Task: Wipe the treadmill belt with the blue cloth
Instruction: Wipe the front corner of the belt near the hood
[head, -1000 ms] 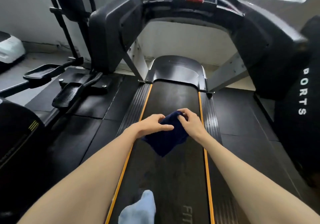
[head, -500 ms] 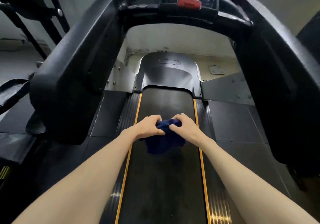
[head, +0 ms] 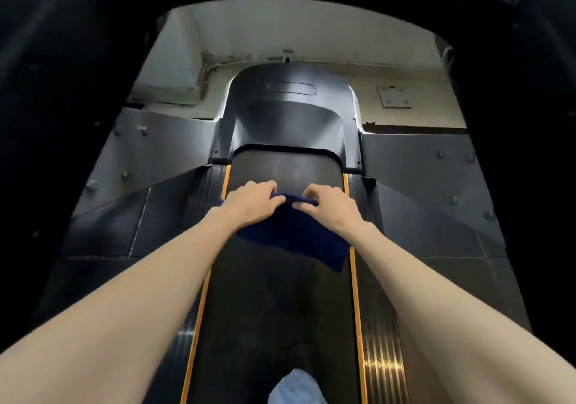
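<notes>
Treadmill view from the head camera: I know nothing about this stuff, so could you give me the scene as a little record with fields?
Place: treadmill belt, dark, with an orange stripe along each side
Cloth: blue cloth, lying on the belt near its front end
Left grip: left hand grips the cloth's far edge
Right grip: right hand grips the same edge, beside the left
Ahead: grey motor cover
Bottom of view: pale blue foot covering on the belt, blurred
</notes>
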